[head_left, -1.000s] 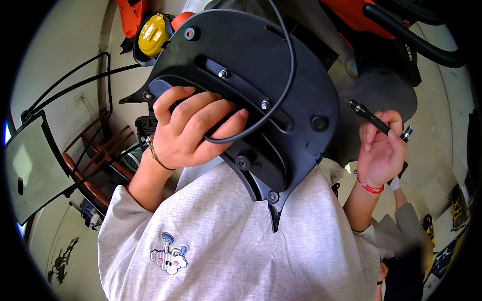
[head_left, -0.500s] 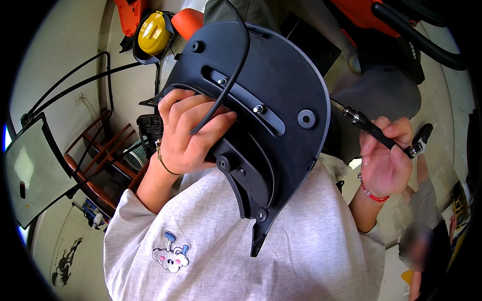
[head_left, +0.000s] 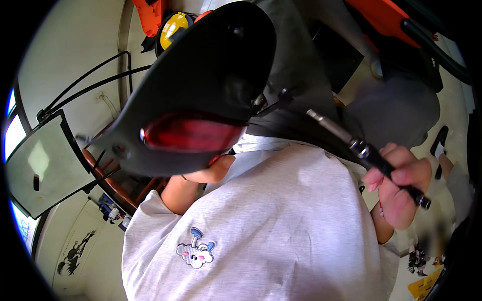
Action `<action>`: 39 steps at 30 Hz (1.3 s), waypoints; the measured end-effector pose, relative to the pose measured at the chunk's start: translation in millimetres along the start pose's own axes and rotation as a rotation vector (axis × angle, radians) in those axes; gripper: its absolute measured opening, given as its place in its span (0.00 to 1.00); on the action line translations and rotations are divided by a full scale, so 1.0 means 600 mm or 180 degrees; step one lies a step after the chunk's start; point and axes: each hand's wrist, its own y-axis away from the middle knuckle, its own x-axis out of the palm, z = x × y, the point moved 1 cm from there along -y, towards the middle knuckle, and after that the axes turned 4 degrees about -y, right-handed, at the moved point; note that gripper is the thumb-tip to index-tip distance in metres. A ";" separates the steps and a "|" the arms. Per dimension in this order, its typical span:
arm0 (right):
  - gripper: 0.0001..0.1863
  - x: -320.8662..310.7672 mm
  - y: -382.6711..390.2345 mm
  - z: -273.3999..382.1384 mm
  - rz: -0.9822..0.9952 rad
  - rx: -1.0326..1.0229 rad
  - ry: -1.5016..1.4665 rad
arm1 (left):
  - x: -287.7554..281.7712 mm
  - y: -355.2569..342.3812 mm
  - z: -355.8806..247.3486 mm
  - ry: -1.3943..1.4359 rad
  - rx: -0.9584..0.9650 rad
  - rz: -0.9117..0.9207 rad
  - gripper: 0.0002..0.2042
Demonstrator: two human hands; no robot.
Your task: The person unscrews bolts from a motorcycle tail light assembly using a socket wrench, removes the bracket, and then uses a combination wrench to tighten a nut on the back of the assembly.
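A black curved plastic panel (head_left: pixel 206 75), blurred by motion, is tilted over my lap with a red lamp lens (head_left: pixel 188 133) on the face turned toward me. My left hand (head_left: pixel 210 170) grips it from behind along the lower edge, its fingers mostly hidden. On the right, my right hand (head_left: pixel 401 183) has its fingers curled round a black-handled screwdriver (head_left: pixel 371 158), whose silver shaft points up and left toward the panel, apart from it.
An orange part (head_left: pixel 149 15) and a yellow helmet (head_left: pixel 173 30) lie at the top. Left are a glazed black frame (head_left: pixel 45 160) and brown chairs (head_left: pixel 123 193). An orange and black machine (head_left: pixel 386 20) stands top right; another person's leg and shoe (head_left: pixel 442 143) show at right.
The panel has flipped over, from its bolted underside to the face with the red lens, and tilted leftward. My left hand is now mostly behind it. The screwdriver has moved lower with my right hand.
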 end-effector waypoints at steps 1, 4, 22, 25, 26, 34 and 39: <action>0.11 0.006 -0.012 0.001 0.0225 0.0040 0.0022 | 0.003 0.003 -0.002 0.0426 -0.0244 -0.0016 0.15; 0.10 0.038 -0.031 -0.006 0.0397 -0.0285 0.0656 | 0.010 -0.001 0.000 0.2663 -0.0360 0.0363 0.31; 0.17 0.062 -0.046 -0.027 0.0250 -0.0564 0.1475 | 0.020 -0.014 -0.001 0.3420 -0.0892 0.0164 0.33; 0.17 0.058 -0.041 -0.026 0.0242 -0.0525 0.1529 | 0.019 -0.018 -0.003 0.3415 -0.1192 0.0067 0.32; 0.17 0.058 -0.039 -0.026 0.0248 -0.0447 0.1551 | 0.020 -0.019 -0.004 0.3447 -0.1276 0.0058 0.32; 0.16 0.055 -0.025 -0.023 -0.0083 -0.0116 0.1259 | 0.027 -0.031 -0.021 0.3346 -0.1685 0.0218 0.32; 0.19 0.045 -0.021 -0.014 0.0161 0.0295 0.0952 | 0.027 -0.031 -0.016 0.3284 -0.1671 0.0294 0.32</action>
